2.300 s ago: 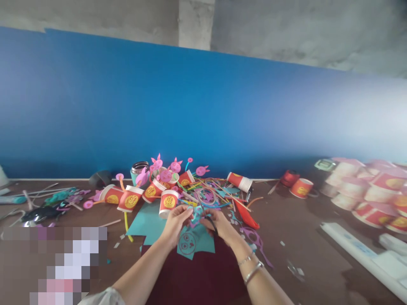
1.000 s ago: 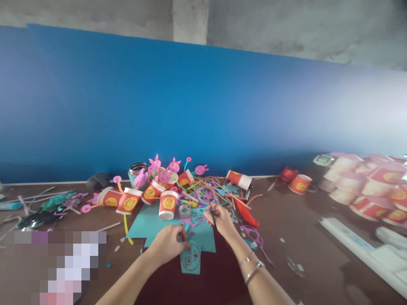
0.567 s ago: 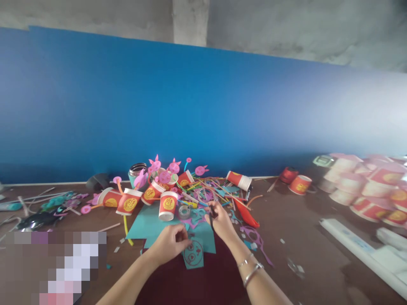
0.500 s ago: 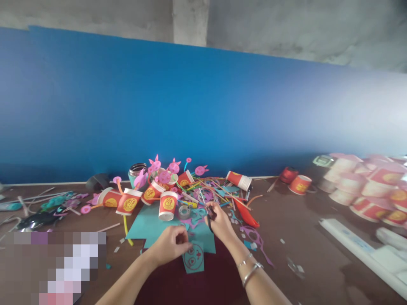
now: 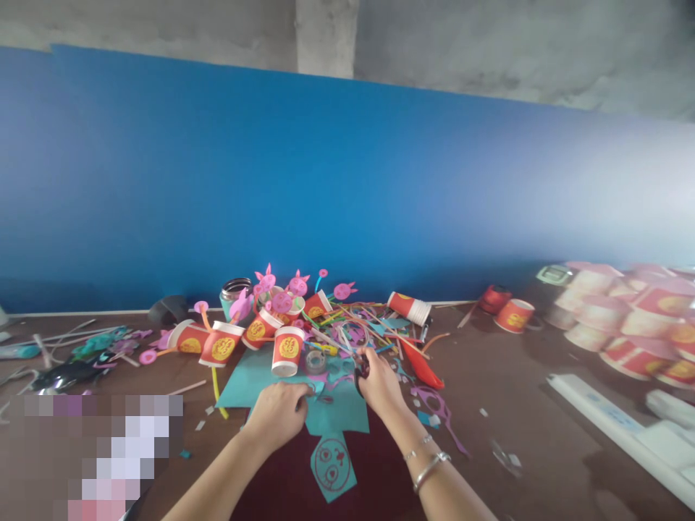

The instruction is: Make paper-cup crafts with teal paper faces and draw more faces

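Observation:
My left hand is closed in a pinch over the teal sheets, with a small teal paper scrap at its fingertips. My right hand is wrapped round the dark handles of a pair of scissors, its blades pointing away from me over the clutter. Below both hands, a teal paper piece with a round face drawn in dark red lies on a dark maroon surface, touched by neither hand. Larger teal paper sheets lie just beyond it, with a roll of tape on them.
Red and white paper cups stand behind the sheets, several near pink cut-out faces. Straws and paper scraps are heaped beyond my right hand. A red pointed object lies to the right. Stacked cups fill the far right.
The teal face piece has dropped nearer to me, turned, and parted from my left hand. That hand has shifted left and away from me. The scissors stay in my right hand.

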`<state>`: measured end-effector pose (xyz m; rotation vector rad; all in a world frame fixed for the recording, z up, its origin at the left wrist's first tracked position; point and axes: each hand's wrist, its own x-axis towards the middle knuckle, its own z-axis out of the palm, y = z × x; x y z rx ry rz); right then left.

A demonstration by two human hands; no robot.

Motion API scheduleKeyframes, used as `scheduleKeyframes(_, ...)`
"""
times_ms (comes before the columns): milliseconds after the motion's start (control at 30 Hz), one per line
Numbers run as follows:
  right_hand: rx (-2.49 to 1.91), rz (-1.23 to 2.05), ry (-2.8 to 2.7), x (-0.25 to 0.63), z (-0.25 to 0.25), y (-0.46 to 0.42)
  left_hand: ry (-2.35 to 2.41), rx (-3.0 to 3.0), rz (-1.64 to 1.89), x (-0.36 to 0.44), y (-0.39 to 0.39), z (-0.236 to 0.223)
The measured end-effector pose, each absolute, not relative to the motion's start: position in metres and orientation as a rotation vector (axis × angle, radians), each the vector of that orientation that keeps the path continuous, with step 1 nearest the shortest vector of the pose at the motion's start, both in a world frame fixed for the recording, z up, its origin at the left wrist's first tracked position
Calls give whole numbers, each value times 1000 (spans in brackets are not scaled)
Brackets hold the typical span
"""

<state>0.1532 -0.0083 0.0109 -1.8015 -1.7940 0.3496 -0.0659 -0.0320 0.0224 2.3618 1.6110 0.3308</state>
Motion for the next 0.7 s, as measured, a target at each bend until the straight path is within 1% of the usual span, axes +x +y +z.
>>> scheduleKeyframes(100,-1805,356,-1778,153,8,-7,1685,2336,412,-66,-33,27)
scheduleKeyframes(167,-1789,369,-1753,154,5,-6,1609,2338,434,-64,-36,31)
scheduleKeyframes(333,-1730,372,-1711,155,-1,-3,1154,2324,297,-58,-47,37)
scheduleKeyframes(533,-1685,379,-1689,155,-3,-3,1100,2280,209,-51,-58,43)
scheduleKeyframes(633,-1661,420,-1614,153,0,-4,1092,2210,327,-48,-57,39)
scheduleKeyframes(700,-1572,541,-1520,151,5,-4,1088,2083,520,-46,-51,34)
